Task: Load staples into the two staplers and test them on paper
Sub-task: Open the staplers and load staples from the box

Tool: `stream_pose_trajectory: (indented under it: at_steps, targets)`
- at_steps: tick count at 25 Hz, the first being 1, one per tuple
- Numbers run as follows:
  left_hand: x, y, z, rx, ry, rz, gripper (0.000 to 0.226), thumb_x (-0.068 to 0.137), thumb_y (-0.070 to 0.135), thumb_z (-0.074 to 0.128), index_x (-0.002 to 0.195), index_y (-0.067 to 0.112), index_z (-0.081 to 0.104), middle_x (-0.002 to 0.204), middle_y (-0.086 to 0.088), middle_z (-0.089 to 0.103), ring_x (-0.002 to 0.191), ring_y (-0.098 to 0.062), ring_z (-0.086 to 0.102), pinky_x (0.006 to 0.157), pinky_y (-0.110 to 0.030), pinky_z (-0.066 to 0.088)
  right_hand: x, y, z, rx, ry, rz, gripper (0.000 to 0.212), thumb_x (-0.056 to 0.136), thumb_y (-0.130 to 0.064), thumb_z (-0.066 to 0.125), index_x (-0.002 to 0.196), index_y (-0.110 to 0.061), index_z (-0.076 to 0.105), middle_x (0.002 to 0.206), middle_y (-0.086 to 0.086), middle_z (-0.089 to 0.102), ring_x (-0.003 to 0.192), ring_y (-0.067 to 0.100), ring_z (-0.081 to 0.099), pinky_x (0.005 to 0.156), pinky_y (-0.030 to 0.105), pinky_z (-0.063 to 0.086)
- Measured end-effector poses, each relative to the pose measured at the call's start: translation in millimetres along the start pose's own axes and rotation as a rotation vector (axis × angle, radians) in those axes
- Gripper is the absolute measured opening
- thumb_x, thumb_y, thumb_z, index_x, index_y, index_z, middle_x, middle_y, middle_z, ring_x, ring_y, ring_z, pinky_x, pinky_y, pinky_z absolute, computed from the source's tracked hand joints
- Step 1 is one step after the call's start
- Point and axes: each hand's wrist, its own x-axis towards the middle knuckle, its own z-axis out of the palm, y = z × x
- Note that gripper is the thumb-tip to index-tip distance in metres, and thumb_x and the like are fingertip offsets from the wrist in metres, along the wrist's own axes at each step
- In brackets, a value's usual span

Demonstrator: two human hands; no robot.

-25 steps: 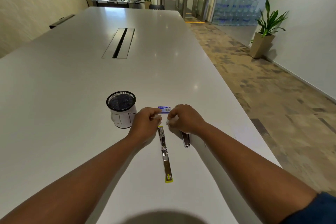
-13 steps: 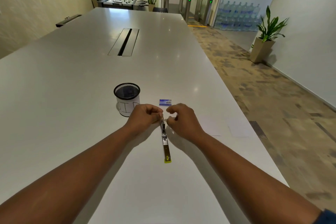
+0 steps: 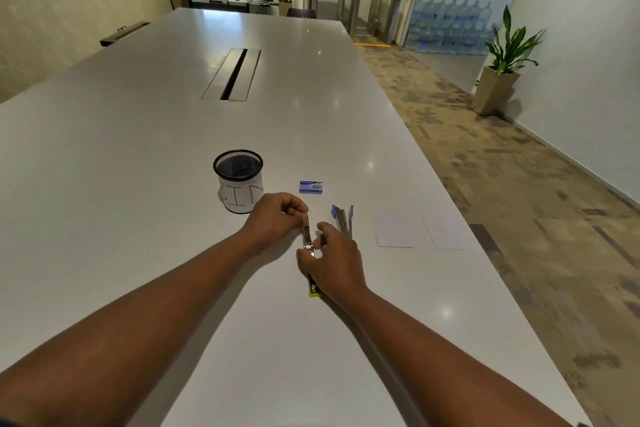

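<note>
The fingers [image 3: 300, 208] of the left hand [image 3: 275, 218] are curled and pinch something small at the far end of the yellow-tipped stapler [image 3: 307, 242]; probably a strip of staples, but it is too small to tell. The right hand [image 3: 334, 262] lies over the near half of the same stapler, its thumb and fingers bent around the metal body. I think it holds the body steady so that the left hand can feed the open channel. The stapler lies flat on the desk [image 3: 138, 156], opened out long, with its yellow tip [image 3: 314, 293] just showing beneath the right wrist.

Just to the right of the right fingers, the second stapler [image 3: 343, 218] with purple ends lies open too and is not touched; its loading seems not begun. A little beyond both hands is the staple box [image 3: 310, 186], close enough for a short reach. Further right of the fingers, two sheets of paper [image 3: 394, 229] lie flat and side by side, kept for the test.

Beyond the left fingers and very near them stands a mesh cup [image 3: 238, 180] with a paper label. The left hand has little room on that side. The right edge of the desk runs not far beyond the paper, so the sheets could slide off if pushed. Toward the person the surface gives open room for moving.
</note>
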Motion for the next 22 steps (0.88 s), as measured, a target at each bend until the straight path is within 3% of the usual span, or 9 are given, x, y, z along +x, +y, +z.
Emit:
stream_pose_trajectory:
  at_steps: [2, 5, 10, 15, 22]
  targets:
    - [0.1, -1.1, 0.6, -0.018, -0.032, -0.009, 0.013, 0.084, 0.004, 0.075, 0.093, 0.012, 0.076, 0.085, -0.005, 0.077, 0.068, 0.003, 0.068, 0.061, -0.007, 0.048, 1.9, 0.5, -0.1, -0.013, 0.001, -0.003, 0.028, 0.08, -0.035, 0.072, 0.093, -0.012, 0.061, 0.081, -0.001, 0.068, 0.074, 0.02, 0.062, 0.064, 0.034, 0.047]
    - [-2.2, -3.3, 1.8, -0.067, -0.051, -0.019, 0.014, 0.084, -0.004, 0.073, 0.095, 0.006, 0.075, 0.086, -0.01, 0.076, 0.065, 0.004, 0.069, 0.058, -0.006, 0.049, 4.1, 1.9, 0.3, -0.014, -0.002, -0.008, 0.031, 0.08, -0.034, 0.071, 0.101, -0.012, 0.067, 0.084, 0.0, 0.069, 0.078, 0.02, 0.063, 0.069, 0.035, 0.05]
    - [-4.7, -2.0, 4.0, -0.134, -0.024, -0.041, 0.015, 0.084, -0.005, 0.073, 0.094, 0.006, 0.075, 0.083, -0.005, 0.076, 0.065, 0.001, 0.071, 0.058, -0.007, 0.05, 7.5, 3.9, 1.5, -0.009, -0.013, -0.015, 0.014, 0.08, -0.033, 0.07, 0.09, -0.023, 0.067, 0.077, -0.005, 0.065, 0.072, 0.014, 0.059, 0.06, 0.027, 0.04]
    - [-7.9, 1.5, 3.4, -0.203, -0.049, -0.071, 0.018, 0.082, -0.012, 0.072, 0.088, 0.004, 0.073, 0.073, -0.003, 0.073, 0.061, -0.001, 0.071, 0.054, -0.007, 0.05, 9.0, 3.3, 0.9, -0.009, -0.018, 0.002, 0.016, 0.079, -0.033, 0.07, 0.092, -0.024, 0.067, 0.077, -0.008, 0.064, 0.072, 0.013, 0.057, 0.063, 0.027, 0.038]
    - [-3.4, 5.3, 2.4, -0.31, -0.093, -0.176, 0.019, 0.081, -0.018, 0.067, 0.094, -0.004, 0.071, 0.084, -0.021, 0.071, 0.075, -0.022, 0.071, 0.066, -0.025, 0.059, 9.4, 4.3, 1.4, -0.008, -0.019, 0.003, 0.015, 0.079, -0.032, 0.069, 0.092, -0.025, 0.067, 0.075, -0.008, 0.062, 0.07, 0.013, 0.055, 0.061, 0.026, 0.036]
